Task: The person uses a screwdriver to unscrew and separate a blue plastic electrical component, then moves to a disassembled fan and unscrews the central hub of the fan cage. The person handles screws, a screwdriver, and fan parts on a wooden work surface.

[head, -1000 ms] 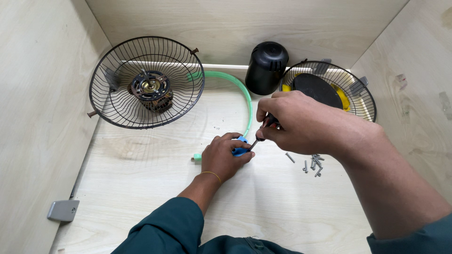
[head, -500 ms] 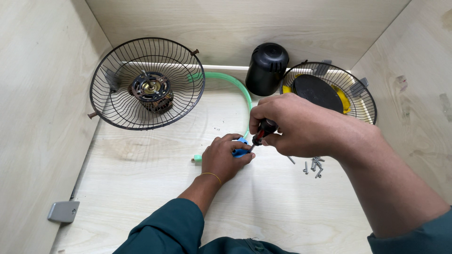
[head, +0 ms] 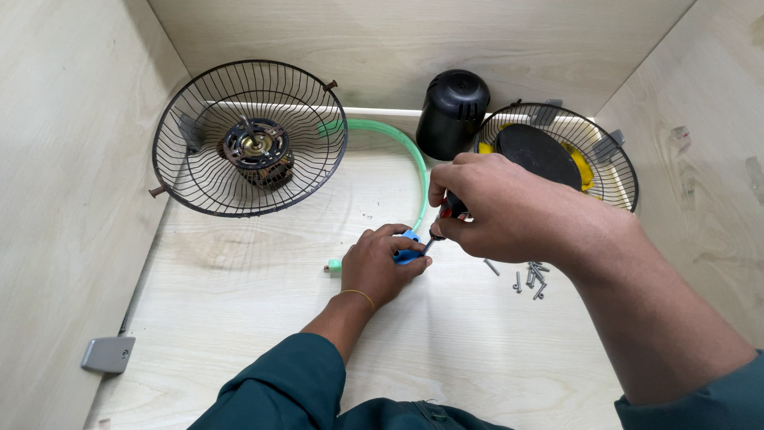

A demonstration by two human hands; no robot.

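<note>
Change: your right hand has slid a little toward you and leftward since the earlier frames, bringing the tool tip down onto the blue piece; your left hand has stayed put.
Right hand: your fingers are curled tight round a short screwdriver with a dark handle and red collar, held steeply, its tip pointing down-left.
Left hand: it lies palm down, fingers folded over a small blue plastic part, pinning it to the board.
Blue part: it sits mid-board, at the end of a curved pale-green plastic band that arcs away toward the back wall.
Screws: a loose scatter of small grey metal screws lies just right of your right wrist.
Left rear: a round black wire fan guard leans there, with a copper-wound motor in its centre.
Right rear: a second black wire fan guard holds a black disc and yellow blades; a black domed plastic motor cover stands just beside it.
Surface: a pale plywood worktop, walled on three sides.
</note>
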